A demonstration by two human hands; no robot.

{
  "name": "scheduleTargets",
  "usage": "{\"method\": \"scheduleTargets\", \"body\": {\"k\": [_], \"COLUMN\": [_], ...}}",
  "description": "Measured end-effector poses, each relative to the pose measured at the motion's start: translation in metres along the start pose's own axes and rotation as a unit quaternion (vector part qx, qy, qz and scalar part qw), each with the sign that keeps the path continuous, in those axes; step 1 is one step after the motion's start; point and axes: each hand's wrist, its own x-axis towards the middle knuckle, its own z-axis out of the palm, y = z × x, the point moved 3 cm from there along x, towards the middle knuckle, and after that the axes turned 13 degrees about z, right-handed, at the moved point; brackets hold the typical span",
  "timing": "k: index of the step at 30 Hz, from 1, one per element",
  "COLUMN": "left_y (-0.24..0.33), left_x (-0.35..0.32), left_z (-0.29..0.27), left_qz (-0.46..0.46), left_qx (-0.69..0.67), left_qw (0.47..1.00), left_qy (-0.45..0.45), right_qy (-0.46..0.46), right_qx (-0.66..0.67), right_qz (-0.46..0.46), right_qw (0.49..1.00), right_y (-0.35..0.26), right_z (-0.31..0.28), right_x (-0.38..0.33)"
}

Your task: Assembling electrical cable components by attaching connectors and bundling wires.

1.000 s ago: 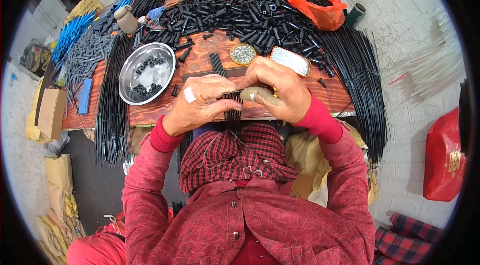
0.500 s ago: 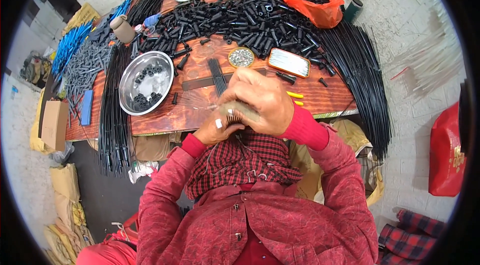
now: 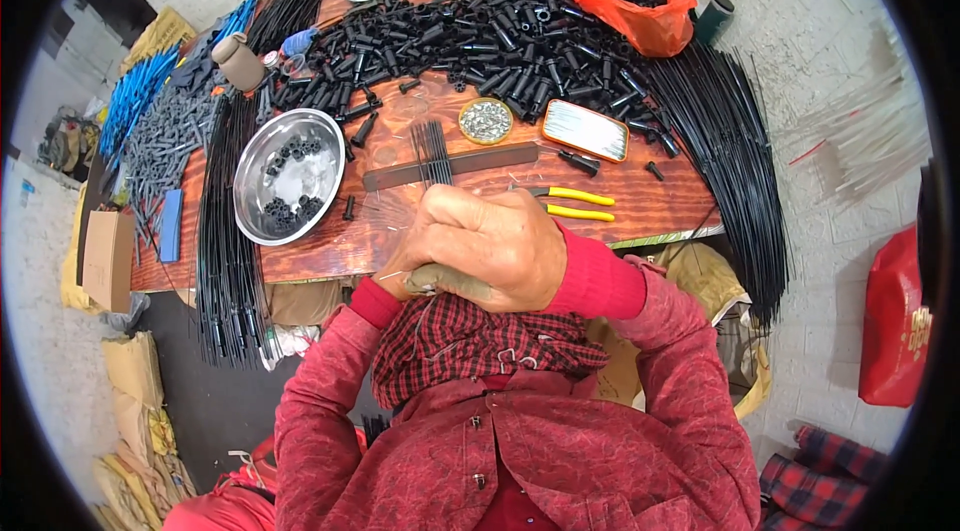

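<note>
My two hands meet just past the table's near edge, above my lap. A small bundle of thin black rods [image 3: 432,146] runs from them, away across a flat grey metal bar [image 3: 490,161]. My left hand [image 3: 398,269] is closed around the near part of the bundle, mostly hidden behind the other hand. My right hand [image 3: 500,243] curls over it with fingers bent, and what it pinches is hidden. A drab finger cover [image 3: 450,281] shows beneath the right fingers. Yellow-handled pliers [image 3: 580,204] lie just right of my right hand.
A steel bowl [image 3: 243,193] with black rings stands left. Black tubular parts [image 3: 470,41] are heaped behind, beside an orange bag [image 3: 655,26]. A round tin [image 3: 485,121] and a rectangular tin [image 3: 585,131] hold small metal pieces. Long black rods [image 3: 730,151] overhang the right edge.
Both hands have come lower and closer to me. My right hand has turned over, hiding the fanned rod ends seen before. The pliers are now more exposed.
</note>
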Motion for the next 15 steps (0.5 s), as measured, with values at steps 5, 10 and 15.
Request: {"method": "scheduleTargets", "body": {"k": [5,10,15], "left_y": [-0.013,-0.04,-0.033], "left_x": [0.009,0.009,0.006], "left_z": [0.004,0.002,0.024], "left_qz": [-0.025,0.01,-0.115], "left_qx": [-0.093,0.201,-0.083], "left_qw": [0.992,0.978,0.985], "left_qy": [0.084,-0.059,0.094], "right_qy": [0.017,0.01,0.025], "right_qx": [-0.023,-0.019,-0.088], "right_qz": [-0.012,-0.008,-0.032], "right_qw": [1.0,1.0,0.995], "right_y": [0.001,0.005,0.005], "right_z": [-0.001,0.009,0.014], "right_x": [0.002,0.006,0.011]}}
